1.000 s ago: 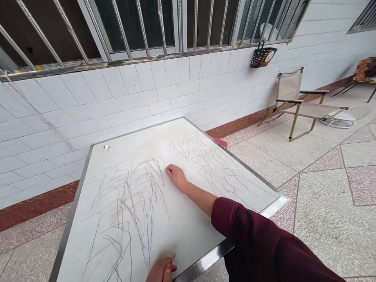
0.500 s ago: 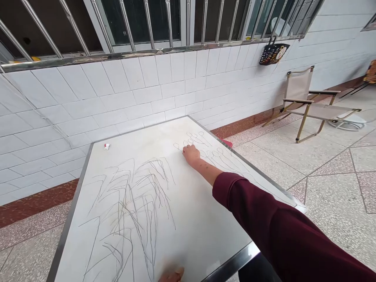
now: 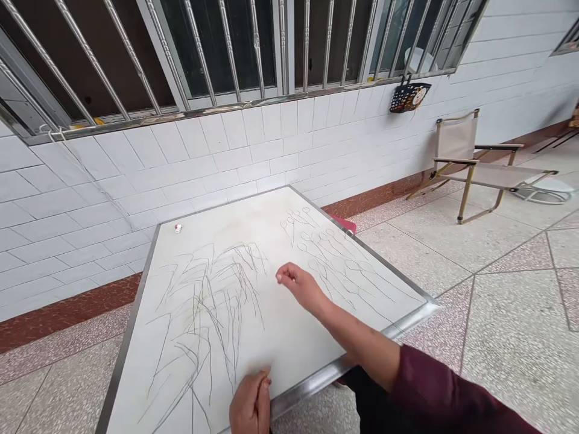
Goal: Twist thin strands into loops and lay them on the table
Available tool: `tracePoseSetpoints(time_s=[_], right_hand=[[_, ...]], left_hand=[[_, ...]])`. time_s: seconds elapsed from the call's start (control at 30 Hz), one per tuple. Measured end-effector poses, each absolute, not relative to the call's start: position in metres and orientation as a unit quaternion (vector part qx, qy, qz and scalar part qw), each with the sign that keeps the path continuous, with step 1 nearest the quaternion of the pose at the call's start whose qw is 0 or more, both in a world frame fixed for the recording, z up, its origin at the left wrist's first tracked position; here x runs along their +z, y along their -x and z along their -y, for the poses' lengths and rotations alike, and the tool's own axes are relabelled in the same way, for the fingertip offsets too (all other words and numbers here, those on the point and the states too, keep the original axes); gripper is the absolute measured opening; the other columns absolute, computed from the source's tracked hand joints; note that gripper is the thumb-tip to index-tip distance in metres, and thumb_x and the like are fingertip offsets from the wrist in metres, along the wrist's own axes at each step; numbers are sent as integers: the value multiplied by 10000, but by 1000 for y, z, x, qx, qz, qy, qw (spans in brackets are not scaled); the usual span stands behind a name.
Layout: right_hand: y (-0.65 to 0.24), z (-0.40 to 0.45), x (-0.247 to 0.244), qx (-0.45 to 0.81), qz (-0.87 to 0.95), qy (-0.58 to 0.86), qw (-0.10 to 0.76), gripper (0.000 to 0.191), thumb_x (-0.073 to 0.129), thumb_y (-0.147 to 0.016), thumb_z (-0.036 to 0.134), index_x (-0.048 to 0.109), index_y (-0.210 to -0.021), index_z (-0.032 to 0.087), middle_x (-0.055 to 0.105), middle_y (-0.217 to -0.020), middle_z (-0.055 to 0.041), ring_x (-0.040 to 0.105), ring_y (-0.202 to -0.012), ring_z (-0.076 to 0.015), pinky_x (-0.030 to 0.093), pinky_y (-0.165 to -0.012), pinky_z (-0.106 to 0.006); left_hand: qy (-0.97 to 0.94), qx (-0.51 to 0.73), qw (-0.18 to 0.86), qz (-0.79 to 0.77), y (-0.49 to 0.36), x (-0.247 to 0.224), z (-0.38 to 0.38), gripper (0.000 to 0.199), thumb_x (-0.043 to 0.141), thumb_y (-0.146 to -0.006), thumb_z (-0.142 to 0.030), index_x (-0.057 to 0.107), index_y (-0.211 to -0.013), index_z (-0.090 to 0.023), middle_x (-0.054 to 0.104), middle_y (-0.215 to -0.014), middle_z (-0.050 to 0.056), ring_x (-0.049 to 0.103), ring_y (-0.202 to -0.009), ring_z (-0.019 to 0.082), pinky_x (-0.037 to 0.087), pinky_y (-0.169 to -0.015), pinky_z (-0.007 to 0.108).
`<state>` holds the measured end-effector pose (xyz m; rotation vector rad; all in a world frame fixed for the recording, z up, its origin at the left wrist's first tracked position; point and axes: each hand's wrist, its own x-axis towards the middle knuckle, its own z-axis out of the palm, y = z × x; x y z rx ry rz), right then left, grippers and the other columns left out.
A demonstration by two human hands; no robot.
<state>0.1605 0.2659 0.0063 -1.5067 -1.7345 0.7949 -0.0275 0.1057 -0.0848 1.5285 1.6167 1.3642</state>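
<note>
My right hand [image 3: 296, 283] hovers above the middle of a white tabletop [image 3: 271, 355], thumb and fingers curled together; I cannot make out anything in them. Thin dark wires [image 3: 319, 238] with looped ends lie beyond it, toward the right edge. At the near edge, my left hand [image 3: 251, 401] is closed, thumb against the fingers, and whatever it may pinch is too small or hidden to tell. Many bent thin wires [image 3: 203, 301] without visible loops are spread across the left half, several crossing each other.
A small red-and-white item [image 3: 178, 228] sits at the far left corner. The table has a metal rim [image 3: 312, 386]. Behind stands a white tiled wall [image 3: 235, 150] with barred windows. To the right are a folding chair [image 3: 456, 141] and a hanging basket [image 3: 409, 96].
My right hand has drawn back from the looped wires toward me and lifted. My left hand shows more fully at the near edge. The view has shifted slightly.
</note>
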Motion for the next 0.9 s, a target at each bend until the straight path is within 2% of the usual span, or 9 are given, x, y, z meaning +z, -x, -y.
tracePoseSetpoints(time_s=[0.1, 0.2, 0.33, 0.43, 0.6, 0.7, 0.77, 0.9], right_hand=[[-166, -191, 5, 531, 569, 458, 430, 213, 527, -922, 422, 580, -877, 220, 632, -802, 8, 470, -590, -109, 398, -568, -230], [-171, -139, 3, 613, 524, 413, 423, 235, 586, -885, 442, 578, -838, 212, 598, -749, 15, 423, -566, -101, 367, -560, -229], [-173, -102, 2, 573, 553, 427, 429, 192, 607, -863, 389, 578, -794, 213, 537, -669, 36, 459, -607, -117, 369, -600, -242], [-175, -88, 2, 500, 584, 473, 431, 125, 607, -850, 316, 587, -782, 213, 526, -641, 38, 472, -595, -124, 366, -587, -249], [-181, -69, 7, 348, 674, 499, 419, 71, 592, -871, 254, 626, -818, 220, 603, -753, -5, 550, -694, -158, 419, -655, -284], [-183, -60, 9, 341, 703, 476, 404, 80, 593, -891, 257, 628, -830, 219, 619, -770, -15, 572, -720, -166, 447, -681, -297], [-183, -56, 10, 356, 706, 456, 409, 73, 612, -896, 284, 636, -917, 219, 643, -829, -30, 592, -768, -175, 471, -710, -307], [-179, -52, 13, 371, 689, 426, 455, 276, 626, -904, 340, 587, -1150, 222, 658, -1019, -70, 613, -897, -191, 509, -778, -328]], left_hand=[[-504, 523, 310, -613, 23, -56, -106, 365, 644, -812, -555, 763, -924, -229, 751, -981, 109, 680, -920, 282, 538, -804, 382], [-381, 581, 400, -598, 11, -18, -104, 454, 670, -821, -524, 699, -1143, -205, 736, -1089, 113, 669, -919, 233, 530, -764, 337], [-356, 623, 468, -517, -8, 25, -92, 487, 744, -785, -452, 671, -1202, -211, 716, -1153, 104, 654, -967, 198, 505, -804, 309], [-348, 625, 492, -496, -18, 37, -79, 492, 773, -764, -422, 675, -1198, -213, 715, -1147, 97, 659, -968, 193, 505, -836, 318], [-317, 646, 497, -486, -27, 39, -62, 410, 783, -756, -400, 716, -1099, -186, 743, -1019, 79, 672, -881, 171, 518, -833, 324], [-312, 657, 488, -483, -28, 40, -56, 363, 767, -765, -413, 745, -1034, -169, 747, -907, 62, 666, -813, 159, 532, -799, 315], [-321, 651, 487, -486, -28, 41, -51, 363, 754, -775, -423, 754, -1028, -162, 744, -863, 57, 662, -780, 155, 541, -765, 303], [-366, 613, 488, -502, -29, 40, -40, 399, 724, -803, -437, 746, -1097, -168, 748, -861, 55, 675, -769, 166, 563, -770, 319]])
